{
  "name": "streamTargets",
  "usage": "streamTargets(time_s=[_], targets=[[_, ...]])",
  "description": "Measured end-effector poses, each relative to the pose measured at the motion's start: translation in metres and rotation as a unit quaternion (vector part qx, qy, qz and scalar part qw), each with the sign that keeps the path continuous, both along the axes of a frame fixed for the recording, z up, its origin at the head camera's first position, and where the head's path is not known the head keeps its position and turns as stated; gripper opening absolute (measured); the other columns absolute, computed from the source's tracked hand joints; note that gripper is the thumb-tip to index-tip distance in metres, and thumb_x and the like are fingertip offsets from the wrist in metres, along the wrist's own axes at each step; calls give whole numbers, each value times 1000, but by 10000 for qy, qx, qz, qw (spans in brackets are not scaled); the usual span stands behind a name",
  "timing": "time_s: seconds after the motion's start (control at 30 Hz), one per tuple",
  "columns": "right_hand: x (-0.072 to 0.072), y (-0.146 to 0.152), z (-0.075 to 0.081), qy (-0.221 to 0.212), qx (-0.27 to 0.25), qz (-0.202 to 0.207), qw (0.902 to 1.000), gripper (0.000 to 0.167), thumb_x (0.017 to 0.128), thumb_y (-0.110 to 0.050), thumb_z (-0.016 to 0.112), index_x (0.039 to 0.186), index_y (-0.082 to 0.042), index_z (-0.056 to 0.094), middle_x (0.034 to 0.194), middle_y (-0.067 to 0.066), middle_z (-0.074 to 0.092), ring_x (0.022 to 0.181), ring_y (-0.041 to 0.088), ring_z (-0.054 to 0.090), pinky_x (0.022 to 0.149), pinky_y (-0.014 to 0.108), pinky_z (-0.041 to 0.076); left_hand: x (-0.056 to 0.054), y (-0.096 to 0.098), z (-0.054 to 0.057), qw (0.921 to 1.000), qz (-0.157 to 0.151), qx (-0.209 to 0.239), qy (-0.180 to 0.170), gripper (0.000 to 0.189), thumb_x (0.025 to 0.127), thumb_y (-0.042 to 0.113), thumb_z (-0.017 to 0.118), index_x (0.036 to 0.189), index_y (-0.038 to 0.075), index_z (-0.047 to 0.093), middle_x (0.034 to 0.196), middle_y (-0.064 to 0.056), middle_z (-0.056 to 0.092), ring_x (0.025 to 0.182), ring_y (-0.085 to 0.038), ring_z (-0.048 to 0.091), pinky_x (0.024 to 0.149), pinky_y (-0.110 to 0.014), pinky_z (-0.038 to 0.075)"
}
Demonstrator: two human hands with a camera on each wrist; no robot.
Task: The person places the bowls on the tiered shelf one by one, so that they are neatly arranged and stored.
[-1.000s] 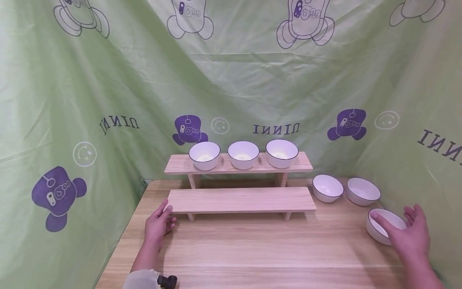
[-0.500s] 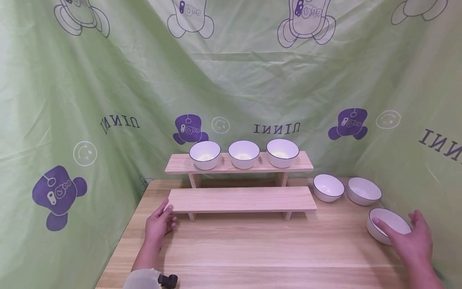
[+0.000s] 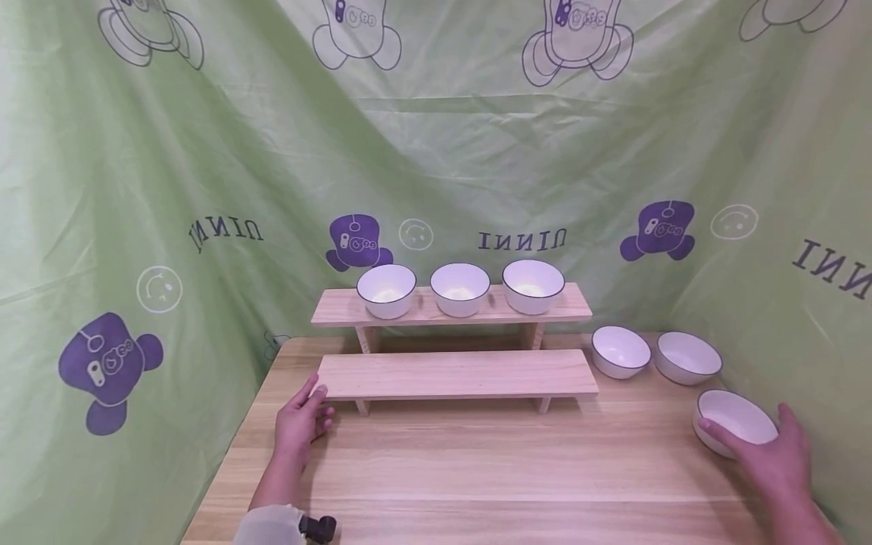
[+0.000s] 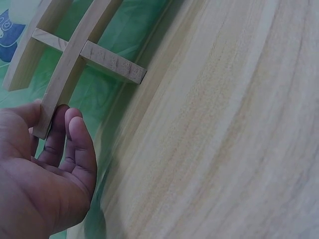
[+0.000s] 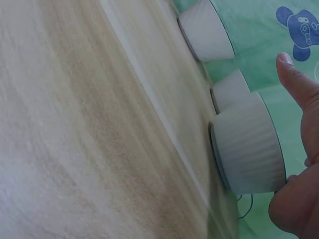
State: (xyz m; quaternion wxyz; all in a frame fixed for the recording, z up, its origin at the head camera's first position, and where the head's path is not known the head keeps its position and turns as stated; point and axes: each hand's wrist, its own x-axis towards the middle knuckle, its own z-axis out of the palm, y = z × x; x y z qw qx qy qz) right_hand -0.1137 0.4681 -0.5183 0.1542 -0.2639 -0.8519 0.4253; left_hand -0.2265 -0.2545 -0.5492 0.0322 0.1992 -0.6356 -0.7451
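In the head view my left hand is at the left end of the lower pale wooden shelf. The left wrist view shows the thumb on one face of the board and curled fingers on the other, pinching its end. My right hand is spread at the nearest white bowl on the right, its thumb overlapping the dark rim. In the right wrist view that thumb is straight and apart from the bowl, while the other fingers are mostly hidden close to the rim.
Three white bowls, among them the middle bowl, stand in a row on the upper shelf. Two more, a left bowl and a right bowl, sit on the wooden table. A green printed curtain encloses the table.
My right hand has lowered slightly around the nearest bowl, its thumb coming down to the rim's near side. The left hand stays at the shelf end, and the bowls have not moved.
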Motion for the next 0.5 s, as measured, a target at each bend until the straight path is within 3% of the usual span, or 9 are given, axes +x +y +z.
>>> streamTargets(time_s=[0.27, 0.5], targets=[[-2, 3, -7, -129, -272, -110, 9995, 135, 83, -43, 87, 161, 0, -15, 167, 32, -10, 154, 51, 1, 126, 64, 7, -1, -1, -1, 10000, 44, -15, -14, 69, 93, 40, 79, 154, 32, 50, 105, 7, 68, 78, -11, 70, 70, -27, 64], [-6, 5, -14, 0, -813, -277, 9963, 140, 81, -37, 91, 162, -10, -21, 168, 31, -4, 153, 48, 7, 129, 56, 6, -1, 0, -1, 10000, 46, -9, 11, 68, 93, 39, 79, 154, 31, 51, 104, 6, 68, 78, -11, 70, 70, -27, 64]])
